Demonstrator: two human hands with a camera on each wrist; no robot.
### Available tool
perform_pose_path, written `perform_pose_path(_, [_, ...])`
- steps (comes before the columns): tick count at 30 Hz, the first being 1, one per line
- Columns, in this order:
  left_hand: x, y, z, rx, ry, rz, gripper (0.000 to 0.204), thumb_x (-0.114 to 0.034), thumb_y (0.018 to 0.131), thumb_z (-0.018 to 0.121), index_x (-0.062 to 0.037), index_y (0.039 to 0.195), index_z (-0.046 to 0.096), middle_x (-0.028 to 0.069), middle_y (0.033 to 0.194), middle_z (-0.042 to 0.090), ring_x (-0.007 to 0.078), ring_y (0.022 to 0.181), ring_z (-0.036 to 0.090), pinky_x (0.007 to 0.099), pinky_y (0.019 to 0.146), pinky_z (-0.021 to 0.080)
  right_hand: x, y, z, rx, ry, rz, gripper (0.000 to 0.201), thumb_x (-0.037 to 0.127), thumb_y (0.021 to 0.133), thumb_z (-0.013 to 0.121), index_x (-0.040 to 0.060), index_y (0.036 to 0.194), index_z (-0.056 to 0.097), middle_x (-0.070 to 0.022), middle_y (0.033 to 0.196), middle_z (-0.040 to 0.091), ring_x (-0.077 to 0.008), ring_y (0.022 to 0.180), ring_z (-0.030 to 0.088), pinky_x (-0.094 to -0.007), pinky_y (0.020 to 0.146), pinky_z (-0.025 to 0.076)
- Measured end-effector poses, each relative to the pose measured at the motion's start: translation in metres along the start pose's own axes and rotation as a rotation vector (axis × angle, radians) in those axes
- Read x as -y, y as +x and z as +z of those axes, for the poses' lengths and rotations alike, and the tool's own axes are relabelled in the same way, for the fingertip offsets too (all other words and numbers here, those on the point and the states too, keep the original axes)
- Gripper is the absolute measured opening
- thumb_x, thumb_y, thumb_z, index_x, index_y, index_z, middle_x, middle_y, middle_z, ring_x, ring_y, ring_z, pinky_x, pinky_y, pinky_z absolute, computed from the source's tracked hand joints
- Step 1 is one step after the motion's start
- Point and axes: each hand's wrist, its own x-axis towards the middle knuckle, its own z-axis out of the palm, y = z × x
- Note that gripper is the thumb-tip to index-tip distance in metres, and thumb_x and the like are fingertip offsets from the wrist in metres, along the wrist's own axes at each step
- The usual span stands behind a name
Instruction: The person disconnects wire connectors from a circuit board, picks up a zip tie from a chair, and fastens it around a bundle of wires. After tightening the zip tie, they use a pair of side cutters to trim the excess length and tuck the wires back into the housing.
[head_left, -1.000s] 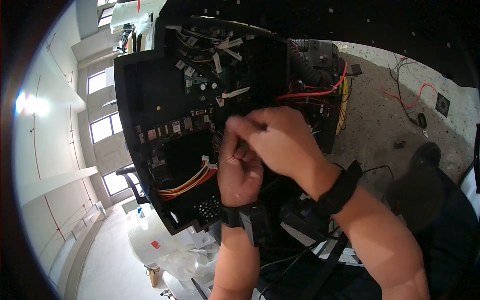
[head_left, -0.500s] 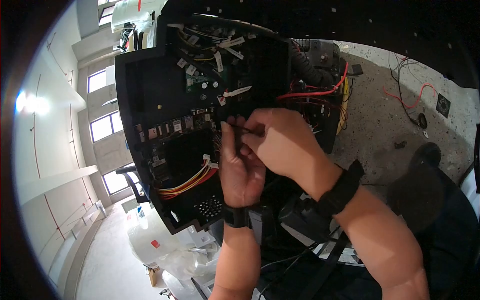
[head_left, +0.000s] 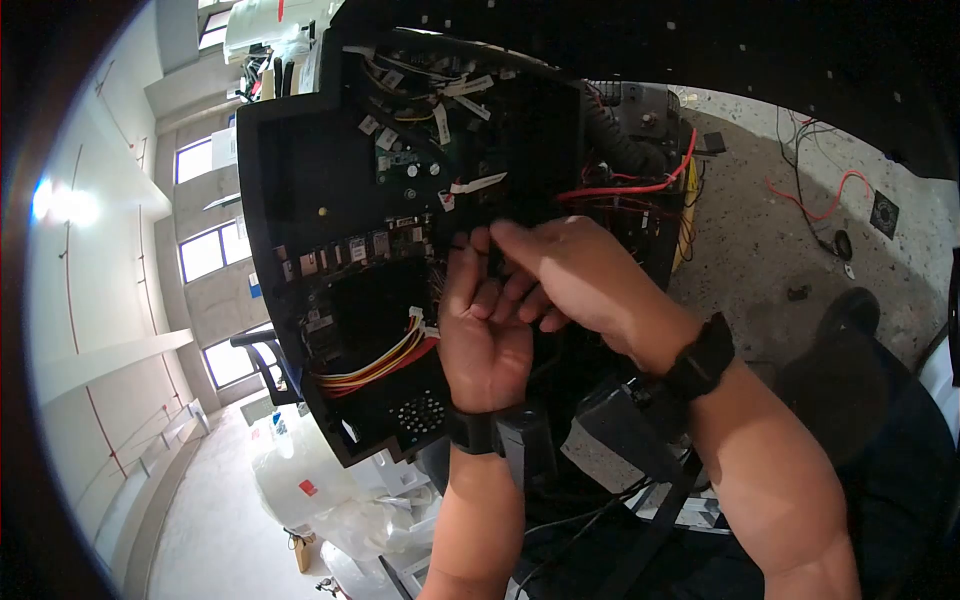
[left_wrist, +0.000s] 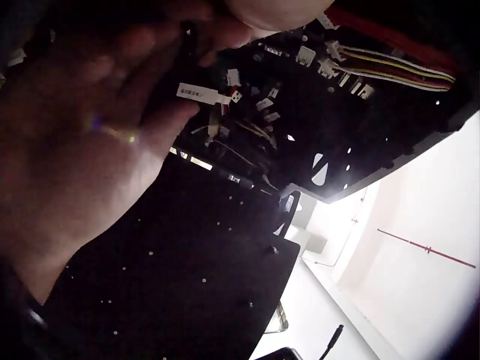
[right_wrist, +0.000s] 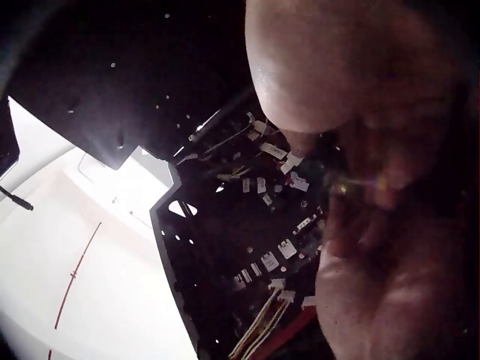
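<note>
I couldn't tell whether the left hand (head_left: 485, 350) or right hand (head_left: 585, 275) gripped anything; crowding risked snagging the multicoloured wire bundle (head_left: 385, 368), left.

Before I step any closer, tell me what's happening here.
A person's left hand and right hand are close together over an open black case of electronics. It's too dark to tell what, if anything, they hold. In the head view, a red-and-yellow wire bundle lies left of the left hand.
</note>
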Motion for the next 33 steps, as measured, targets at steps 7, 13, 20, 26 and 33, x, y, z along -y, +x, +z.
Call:
perform_pose_path(7, [-0.002, -0.006, 0.006, 0.068, -0.025, -0.028, 0.018, -0.021, 0.092, 0.056, -0.0065, 0.101, 0.056, -0.0027, 0.080, 0.056, 0.0017, 0.056, 0.039, 0.0169, 0.051, 0.037, -0.013, 0.010, 0.004, -0.140, -0.530, -0.411, 0.024, 0.023, 0.080, 0.058, 0.0000, 0.078, 0.065, -0.0165, 0.069, 0.064, -0.0291, 0.062, 0.064, -0.0365, 0.058, 0.050])
perform_pose_path(13, [0.006, 0.005, -0.004, -0.127, -0.114, -0.132, 0.017, -0.023, 0.090, 0.059, -0.0071, 0.094, 0.058, -0.0047, 0.066, 0.048, 0.0017, 0.056, 0.039, 0.0165, 0.051, 0.035, -0.006, -0.003, 0.006, -0.257, -0.876, -0.510, 0.015, 0.017, 0.075, 0.059, 0.0037, 0.077, 0.065, -0.0155, 0.069, 0.062, -0.0334, 0.067, 0.062, -0.0384, 0.061, 0.049])
perform_pose_path(20, [0.008, -0.001, -0.004, 0.025, -0.074, -0.101, 0.015, -0.022, 0.090, 0.058, -0.0069, 0.092, 0.059, -0.0046, 0.069, 0.050, 0.0018, 0.056, 0.039, 0.0159, 0.053, 0.036, -0.001, -0.002, 0.000, -0.226, -0.906, -0.443, 0.017, 0.019, 0.076, 0.059, 0.0035, 0.080, 0.065, -0.0160, 0.072, 0.063, -0.0329, 0.069, 0.063, -0.0380, 0.063, 0.049])
perform_pose_path(26, [0.007, 0.000, -0.003, 0.037, -0.067, -0.079, 0.015, -0.022, 0.091, 0.057, -0.0067, 0.093, 0.059, -0.0055, 0.068, 0.049, 0.0018, 0.056, 0.038, 0.0155, 0.054, 0.035, -0.007, 0.000, 0.002, -0.270, -0.805, -0.485, 0.019, 0.021, 0.078, 0.060, 0.0030, 0.083, 0.064, -0.0160, 0.072, 0.063, -0.0328, 0.069, 0.063, -0.0379, 0.063, 0.049])
perform_pose_path(33, [0.008, 0.000, 0.002, 0.055, -0.104, -0.072, 0.017, -0.024, 0.092, 0.056, -0.0078, 0.094, 0.059, -0.0046, 0.074, 0.054, 0.0013, 0.060, 0.042, 0.0160, 0.057, 0.038, -0.015, 0.004, 0.012, -0.301, -0.756, -0.580, 0.025, 0.023, 0.080, 0.054, 0.0006, 0.075, 0.063, -0.0204, 0.074, 0.063, -0.0371, 0.074, 0.063, -0.0442, 0.067, 0.050])
